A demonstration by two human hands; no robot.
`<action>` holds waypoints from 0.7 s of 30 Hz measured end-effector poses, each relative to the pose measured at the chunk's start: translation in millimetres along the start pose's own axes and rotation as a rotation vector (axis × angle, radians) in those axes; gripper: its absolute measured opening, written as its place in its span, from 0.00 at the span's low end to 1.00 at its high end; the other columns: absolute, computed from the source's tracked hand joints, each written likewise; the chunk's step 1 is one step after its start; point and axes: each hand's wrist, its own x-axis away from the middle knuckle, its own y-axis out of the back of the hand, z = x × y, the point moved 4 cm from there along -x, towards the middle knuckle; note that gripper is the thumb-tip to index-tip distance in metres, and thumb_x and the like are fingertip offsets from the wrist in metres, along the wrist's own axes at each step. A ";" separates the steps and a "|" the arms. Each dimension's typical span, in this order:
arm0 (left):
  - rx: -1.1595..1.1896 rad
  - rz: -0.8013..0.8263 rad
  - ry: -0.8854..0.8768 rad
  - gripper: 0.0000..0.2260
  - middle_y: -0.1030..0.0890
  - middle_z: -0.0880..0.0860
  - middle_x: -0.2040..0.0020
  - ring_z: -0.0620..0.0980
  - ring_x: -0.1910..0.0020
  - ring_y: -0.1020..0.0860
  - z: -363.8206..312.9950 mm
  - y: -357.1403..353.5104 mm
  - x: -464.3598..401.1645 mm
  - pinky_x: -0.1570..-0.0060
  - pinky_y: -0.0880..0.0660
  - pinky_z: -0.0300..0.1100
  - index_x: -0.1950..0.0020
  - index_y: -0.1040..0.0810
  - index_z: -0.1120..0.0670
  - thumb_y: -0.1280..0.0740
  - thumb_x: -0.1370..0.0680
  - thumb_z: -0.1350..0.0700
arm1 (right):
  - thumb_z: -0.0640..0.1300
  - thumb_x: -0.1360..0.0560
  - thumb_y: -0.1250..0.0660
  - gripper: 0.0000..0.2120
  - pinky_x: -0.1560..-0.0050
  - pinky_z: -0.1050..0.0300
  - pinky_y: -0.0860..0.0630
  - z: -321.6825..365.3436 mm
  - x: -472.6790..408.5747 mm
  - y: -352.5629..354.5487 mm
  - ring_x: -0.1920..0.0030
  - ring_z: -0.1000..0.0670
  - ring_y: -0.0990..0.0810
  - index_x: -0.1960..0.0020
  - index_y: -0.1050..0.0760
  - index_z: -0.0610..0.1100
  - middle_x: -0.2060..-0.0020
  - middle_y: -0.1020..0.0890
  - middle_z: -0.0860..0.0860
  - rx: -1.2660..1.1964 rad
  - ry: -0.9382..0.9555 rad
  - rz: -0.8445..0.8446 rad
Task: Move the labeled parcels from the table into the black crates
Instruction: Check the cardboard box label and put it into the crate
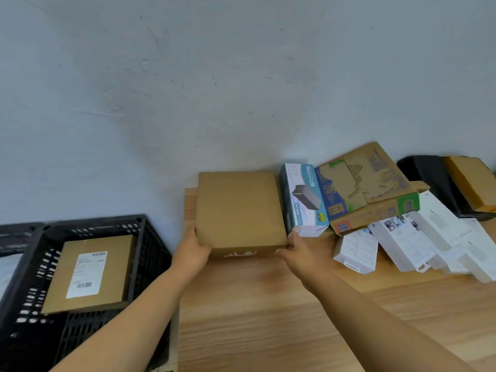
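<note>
Now, step: I am lifting the plain brown parcel [239, 210] off the table [268, 318]
Fingers: left hand [192, 252] and right hand [300, 251] clamp its near corners
Next: swing it left of my fingers into the black crate [150, 253]; set it over the labeled parcel [88, 275]

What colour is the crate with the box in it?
Black. The crate shows best in the head view, on the left.

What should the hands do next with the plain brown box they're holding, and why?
Probably lift it and swing it left toward the black crate. The left hand and right hand already grip the brown box at its near corners, and the crate holds just one labeled parcel.
</note>
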 end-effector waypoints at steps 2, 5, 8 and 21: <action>-0.008 -0.028 0.077 0.17 0.24 0.51 0.46 0.50 0.54 0.25 13.7 6.4 -1.8 0.62 0.30 0.41 0.34 0.33 0.55 0.37 0.23 0.61 | 0.36 0.22 0.39 0.19 0.63 0.70 0.33 0.3 -2.4 0.4 0.56 0.58 0.27 0.32 0.35 0.43 0.50 0.24 0.53 0.035 -0.001 0.051; -0.046 -0.092 0.188 0.11 0.22 0.56 0.50 0.52 0.59 0.23 31.6 18.6 3.1 0.62 0.28 0.44 0.42 0.30 0.55 0.37 0.24 0.59 | 0.39 0.20 0.41 0.22 0.59 0.67 0.31 0.1 -6.5 -4.1 0.52 0.56 0.28 0.27 0.38 0.44 0.43 0.24 0.48 0.084 -0.028 0.140; -0.134 -0.085 0.262 0.21 0.26 0.57 0.40 0.55 0.51 0.24 46.4 26.0 7.2 0.56 0.25 0.46 0.29 0.36 0.53 0.39 0.22 0.54 | 0.41 0.21 0.41 0.21 0.50 0.58 0.26 2.0 -17.2 -11.6 0.49 0.50 0.24 0.28 0.35 0.43 0.47 0.24 0.48 0.170 -0.014 0.178; 0.302 -0.192 0.243 0.21 0.23 0.53 0.42 0.52 0.49 0.24 14.5 44.9 42.7 0.47 0.25 0.48 0.32 0.32 0.54 0.38 0.23 0.66 | 0.39 0.22 0.41 0.14 0.57 0.59 0.27 50.2 -18.8 -4.9 0.53 0.49 0.25 0.37 0.33 0.45 0.51 0.25 0.49 -0.008 -0.006 0.175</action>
